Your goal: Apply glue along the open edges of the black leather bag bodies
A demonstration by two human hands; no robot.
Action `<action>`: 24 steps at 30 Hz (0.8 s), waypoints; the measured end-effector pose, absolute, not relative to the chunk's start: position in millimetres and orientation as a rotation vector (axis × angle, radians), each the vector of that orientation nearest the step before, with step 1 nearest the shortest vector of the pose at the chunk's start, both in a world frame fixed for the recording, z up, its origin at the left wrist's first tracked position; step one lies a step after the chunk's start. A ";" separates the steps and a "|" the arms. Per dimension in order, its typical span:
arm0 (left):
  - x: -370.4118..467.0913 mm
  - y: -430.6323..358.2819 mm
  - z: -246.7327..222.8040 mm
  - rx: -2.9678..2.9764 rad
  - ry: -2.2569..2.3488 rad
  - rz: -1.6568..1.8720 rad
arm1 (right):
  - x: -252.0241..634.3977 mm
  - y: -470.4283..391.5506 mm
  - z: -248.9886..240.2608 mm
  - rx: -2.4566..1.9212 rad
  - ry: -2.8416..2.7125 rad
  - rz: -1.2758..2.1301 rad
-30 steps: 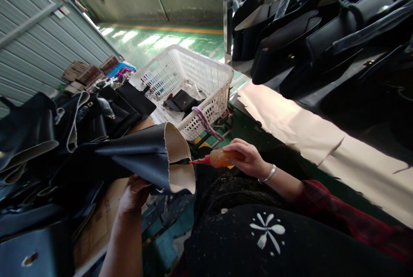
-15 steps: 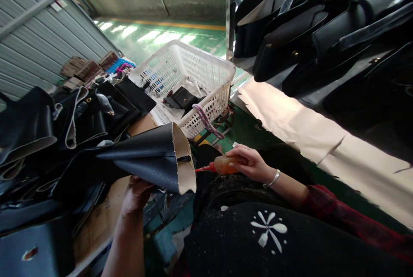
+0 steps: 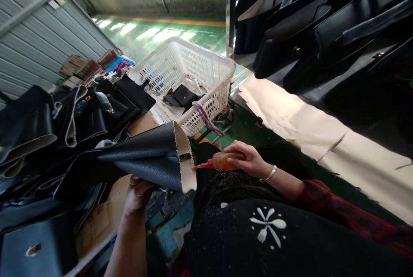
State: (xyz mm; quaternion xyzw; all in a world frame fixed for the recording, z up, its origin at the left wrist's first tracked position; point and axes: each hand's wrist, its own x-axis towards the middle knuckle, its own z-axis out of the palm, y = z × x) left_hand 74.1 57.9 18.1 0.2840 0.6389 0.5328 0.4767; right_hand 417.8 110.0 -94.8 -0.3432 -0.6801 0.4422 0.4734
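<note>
One black cone-shaped leather piece (image 3: 151,152), gripped from below by the left hand (image 3: 138,195); one amber red-nozzled plastic squeeze bottle (image 3: 223,161), clasped by the right hand's (image 3: 251,161) fingers, tip at the cream-lined rim (image 3: 187,176), best guided lightly.

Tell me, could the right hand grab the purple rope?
Probably yes: the purple rope looks close to the right hand, with nothing seen between. But it's holding the orange bottle, which might get in the way.

Showing black and cream on the leather bag piece (image 3: 151,152), orange on the squeeze bottle (image 3: 225,161), red on its nozzle (image 3: 205,164); displaying red-black plaid on the sleeve (image 3: 342,212), white cutlery on the black apron (image 3: 226,234).
</note>
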 end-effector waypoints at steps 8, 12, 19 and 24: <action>81.5 56.8 19.7 0.659 1.587 1.346 | 421.3 82.4 -99.7 -0.869 -1.623 1.315; 79.5 57.0 19.3 0.685 1.589 1.336 | 423.7 85.6 -93.1 -0.811 -1.658 1.128; 74.6 55.9 13.1 0.738 1.567 1.315 | 422.7 101.6 -79.0 -0.777 -1.670 0.843; 74.6 55.7 13.9 0.733 1.567 1.317 | 421.5 98.9 -79.6 -0.720 -1.770 0.849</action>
